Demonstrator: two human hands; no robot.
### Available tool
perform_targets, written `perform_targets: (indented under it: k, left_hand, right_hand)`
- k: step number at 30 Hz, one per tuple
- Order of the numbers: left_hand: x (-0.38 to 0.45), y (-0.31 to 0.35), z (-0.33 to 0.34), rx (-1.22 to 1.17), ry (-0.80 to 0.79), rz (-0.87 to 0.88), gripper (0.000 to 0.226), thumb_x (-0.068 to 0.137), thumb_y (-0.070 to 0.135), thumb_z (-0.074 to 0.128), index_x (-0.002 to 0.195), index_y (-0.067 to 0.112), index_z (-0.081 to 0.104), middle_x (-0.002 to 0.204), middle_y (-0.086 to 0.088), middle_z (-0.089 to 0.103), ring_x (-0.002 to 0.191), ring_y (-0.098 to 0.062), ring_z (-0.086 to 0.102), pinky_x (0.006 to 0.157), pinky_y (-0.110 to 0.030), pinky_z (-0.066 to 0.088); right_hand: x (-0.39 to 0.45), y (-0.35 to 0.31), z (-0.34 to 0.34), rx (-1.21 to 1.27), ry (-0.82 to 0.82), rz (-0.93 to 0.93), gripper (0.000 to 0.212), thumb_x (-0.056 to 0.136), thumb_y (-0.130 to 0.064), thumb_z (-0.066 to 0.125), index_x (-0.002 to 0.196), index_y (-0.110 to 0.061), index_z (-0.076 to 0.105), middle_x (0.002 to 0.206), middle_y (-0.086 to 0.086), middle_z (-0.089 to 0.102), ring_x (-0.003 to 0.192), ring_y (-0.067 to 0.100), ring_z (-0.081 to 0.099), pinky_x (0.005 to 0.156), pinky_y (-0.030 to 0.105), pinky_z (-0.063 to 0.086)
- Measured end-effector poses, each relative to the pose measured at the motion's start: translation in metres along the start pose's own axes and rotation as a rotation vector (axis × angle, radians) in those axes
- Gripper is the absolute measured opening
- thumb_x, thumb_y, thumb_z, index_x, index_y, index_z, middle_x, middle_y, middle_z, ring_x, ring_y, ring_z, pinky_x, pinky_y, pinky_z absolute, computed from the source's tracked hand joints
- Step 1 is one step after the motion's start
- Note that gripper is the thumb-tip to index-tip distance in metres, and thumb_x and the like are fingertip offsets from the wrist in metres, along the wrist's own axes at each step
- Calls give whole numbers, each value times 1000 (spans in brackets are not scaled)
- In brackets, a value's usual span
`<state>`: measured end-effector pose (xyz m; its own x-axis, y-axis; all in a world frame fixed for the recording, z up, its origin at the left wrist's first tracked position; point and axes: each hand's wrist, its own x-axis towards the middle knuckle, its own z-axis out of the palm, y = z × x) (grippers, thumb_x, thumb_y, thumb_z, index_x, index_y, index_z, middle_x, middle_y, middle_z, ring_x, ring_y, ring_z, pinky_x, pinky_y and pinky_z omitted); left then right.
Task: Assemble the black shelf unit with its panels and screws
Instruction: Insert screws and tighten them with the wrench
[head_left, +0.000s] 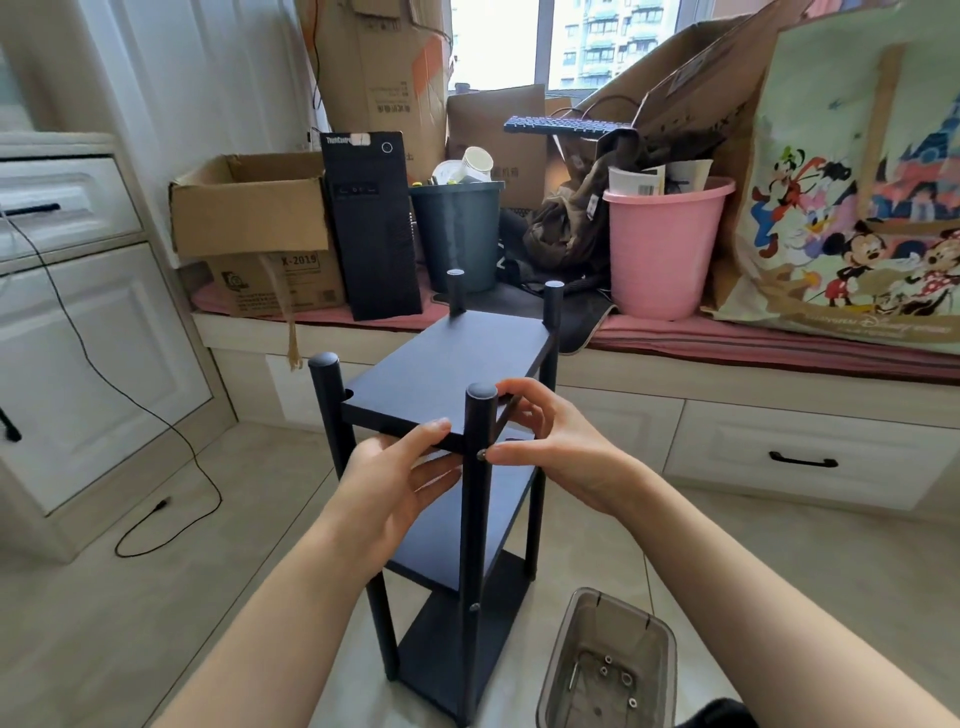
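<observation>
- The black shelf unit (457, 467) stands upright on the tiled floor, directly ahead of the person, between both forearms; its four round posts run vertically and three panels are seated: top, middle and bottom.
- The left hand (395, 488) is at the near edge of the top panel (447, 374), just left of the near-right post (475, 499). Its fingers are curled around that edge, some on top and some beneath, so it appears to be steadying the panel.
- The near-right post is what the next move turns on: a small screw (482, 455) sits at its right face, level with the top panel's edge, its axis horizontal and pointing into the post.
- The right hand (550, 441) is the nearer hand to the screw. Thumb and fingertips are drawn together right at the screw head, apparently pinching or turning it; the other fingers arch over the panel corner behind the post.
- A clear plastic container (608, 660) sits on the floor at lower right, holding a few loose screws or washers and what looks like a thin metal key.
- Hard to make out: how far the screw is driven, whether it has met the panel's hole, and the joints at the far posts. The unit's lower near corner is cut off by the frame edge.
</observation>
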<state>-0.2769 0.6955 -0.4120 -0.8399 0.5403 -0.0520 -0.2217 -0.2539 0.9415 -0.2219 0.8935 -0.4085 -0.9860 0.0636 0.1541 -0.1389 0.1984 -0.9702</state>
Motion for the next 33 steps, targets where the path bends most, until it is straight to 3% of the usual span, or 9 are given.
perform_targets:
  k: [3, 6, 9, 11, 14, 17, 21, 28, 33]
  left_hand:
    - [-7, 6, 0, 127, 98, -20, 34, 95, 28, 66, 115, 2, 66, 101, -12, 77, 95, -26, 75, 95, -43, 55]
    - [-13, 16, -1, 442, 224, -31, 39, 88, 47, 70, 100, 10, 71, 81, 0, 78, 77, -16, 76, 81, -35, 58]
    - [-20, 21, -6, 875, 439, 240, 41, 78, 61, 73, 73, 21, 66, 61, 13, 67, 62, -5, 65, 60, -28, 50]
    - [-25, 22, -10, 946, 480, 512, 34, 76, 54, 79, 71, 25, 61, 62, 12, 61, 63, 0, 56, 54, -17, 41]
    - [-22, 24, -10, 1053, 290, 747, 39, 72, 41, 86, 103, 28, 68, 102, 21, 60, 103, 11, 47, 89, 0, 32]
    - [-15, 19, -5, 1170, 103, 778, 77, 71, 54, 79, 139, 26, 56, 143, 20, 45, 149, 1, 15, 120, -18, 4]
    - [-7, 15, 3, 1182, -19, 769, 81, 73, 62, 65, 143, 24, 53, 150, 14, 44, 152, -2, 5, 126, -36, -6]
    - [2, 16, 4, 1079, -51, 738, 49, 73, 56, 68, 119, 55, 50, 140, 25, 51, 151, -6, 18, 122, -38, -10]
    - [2, 17, 2, 1105, -37, 746, 51, 75, 47, 76, 113, 63, 45, 128, 37, 44, 148, -6, 27, 122, -40, -11]
  right_hand:
    - [2, 1, 4, -11, 23, -26, 60, 60, -36, 89, 114, -35, 63, 124, -2, 61, 120, 15, 56, 106, 43, 47]
    - [4, 2, 4, -36, 40, -29, 59, 59, -34, 89, 112, -35, 64, 122, -4, 62, 119, 15, 56, 107, 43, 46]
    - [5, 3, 4, -34, 43, -28, 59, 58, -32, 90, 112, -34, 65, 121, -5, 63, 119, 11, 57, 108, 44, 45]
    - [4, 3, 4, -31, 45, -33, 60, 57, -32, 90, 112, -32, 65, 121, -4, 63, 119, 12, 57, 107, 45, 46]
    - [4, 4, 4, -31, 48, -47, 59, 58, -33, 90, 111, -32, 65, 121, -3, 63, 119, 13, 57, 105, 47, 48]
    - [4, 5, 3, -21, 56, -59, 58, 57, -34, 90, 110, -35, 66, 119, -6, 64, 118, 12, 57, 104, 47, 48]
    - [4, 6, 3, -8, 61, -75, 58, 58, -33, 89, 112, -32, 66, 120, -3, 65, 118, 13, 58, 105, 48, 47]
    - [0, 1, 3, 8, 39, -51, 60, 68, -29, 86, 124, -29, 64, 126, -4, 65, 123, 15, 57, 110, 47, 42]
    - [-2, -3, 0, 261, 2, 52, 53, 79, -23, 74, 129, -24, 59, 128, 29, 55, 121, 40, 57, 105, 53, 47]
